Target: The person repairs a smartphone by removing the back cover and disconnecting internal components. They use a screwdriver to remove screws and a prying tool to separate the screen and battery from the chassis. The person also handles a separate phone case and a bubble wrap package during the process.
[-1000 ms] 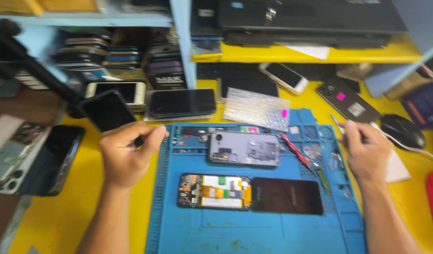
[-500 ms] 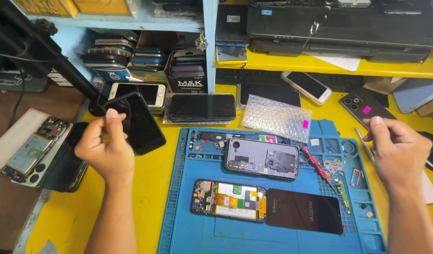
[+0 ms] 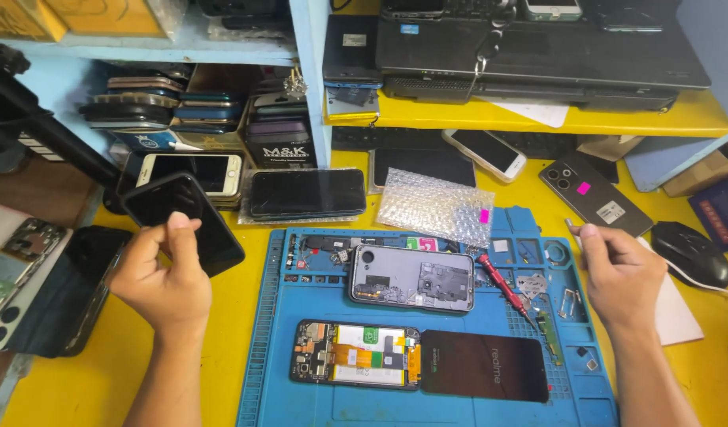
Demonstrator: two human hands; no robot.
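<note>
My left hand (image 3: pixel 162 277) grips a flat black phone (image 3: pixel 186 217) by its lower edge and holds it tilted above the yellow table, left of the blue work mat (image 3: pixel 261 356). My right hand (image 3: pixel 621 273) hovers at the mat's right edge with its fingers curled around a thin pale tool (image 3: pixel 571 227) whose tip sticks out by the thumb. On the mat lie an opened grey phone body (image 3: pixel 411 277) and, nearer me, an opened phone with an orange flex cable (image 3: pixel 356 364) joined to its black screen (image 3: pixel 482 365). A red screwdriver (image 3: pixel 502 281) rests beside them.
A bubble-wrap bag (image 3: pixel 435 207), a white phone (image 3: pixel 190 170), a black phone (image 3: pixel 305 192) and a dark phone (image 3: pixel 593 198) lie behind the mat. A mouse (image 3: pixel 692 253) sits at right. More phone parts (image 3: pixel 32 277) lie at left. Shelves hold stacked phones (image 3: pixel 143 111) and a laptop (image 3: pixel 538 47).
My left hand has taken up the black phone and carried it left, off the mat's corner. The right hand stays near the mat's right edge with the thin tool.
</note>
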